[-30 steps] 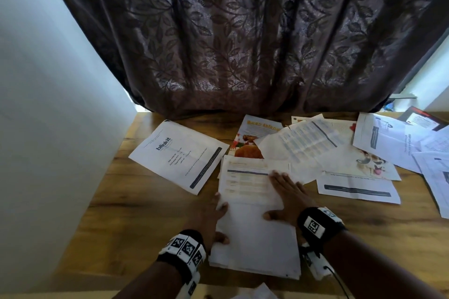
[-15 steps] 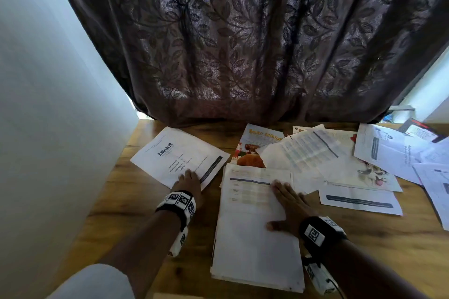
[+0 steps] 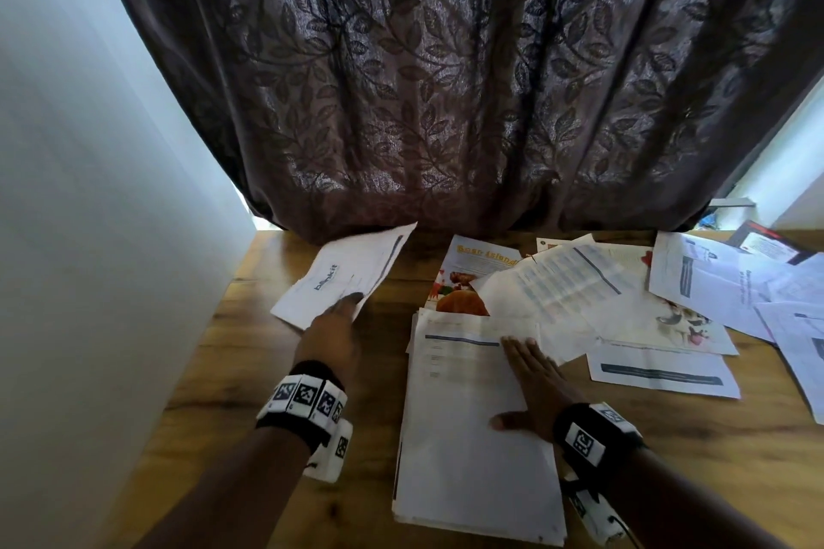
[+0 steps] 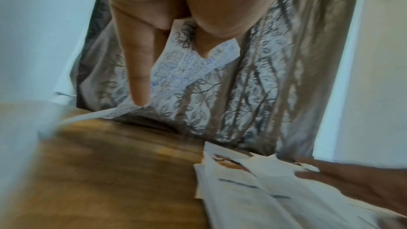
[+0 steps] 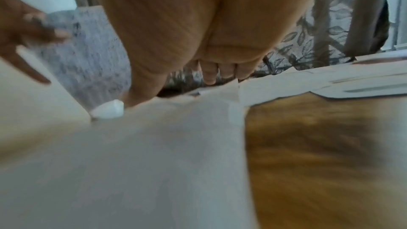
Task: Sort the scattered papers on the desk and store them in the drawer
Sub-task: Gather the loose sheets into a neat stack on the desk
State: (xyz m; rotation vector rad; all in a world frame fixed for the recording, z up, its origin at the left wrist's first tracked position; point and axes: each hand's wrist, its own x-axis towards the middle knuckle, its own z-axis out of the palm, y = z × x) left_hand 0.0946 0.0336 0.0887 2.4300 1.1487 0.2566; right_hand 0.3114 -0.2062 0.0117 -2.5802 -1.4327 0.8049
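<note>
Broadly, the job stood somewhere in its first half, by my reading. The bench [image 3: 285, 374] carried a gathered stack [image 3: 472, 450] at its near middle, edges roughly squared, which looked like the sorted part so far. To the right of it a loose spread of sheets [image 3: 695, 294] lay overlapping and unsorted, running to the bench's right edge, with a colour flyer [image 3: 468, 276] tucked partly under the stack's far end and under a printed sheet [image 3: 562, 281]. So most of the paper seemed still to be collected. No drawer showed in any view, so storing had not begun as far as I could tell. On the left, a sheet with a logo [image 3: 343, 272] was lifted off the bench, tilted up toward the curtain [image 3: 446, 80]. The left hand [image 3: 332, 339] pinched that sheet at its near edge, thumb on one face and fingers [image 4: 136, 69] on the other, as the left wrist view showed. The right hand [image 3: 535, 388] lay flat with straight fingers on the stack's right side, pressing it down and gripping nothing. The likely next step was to lay the held sheet on the stack.
</note>
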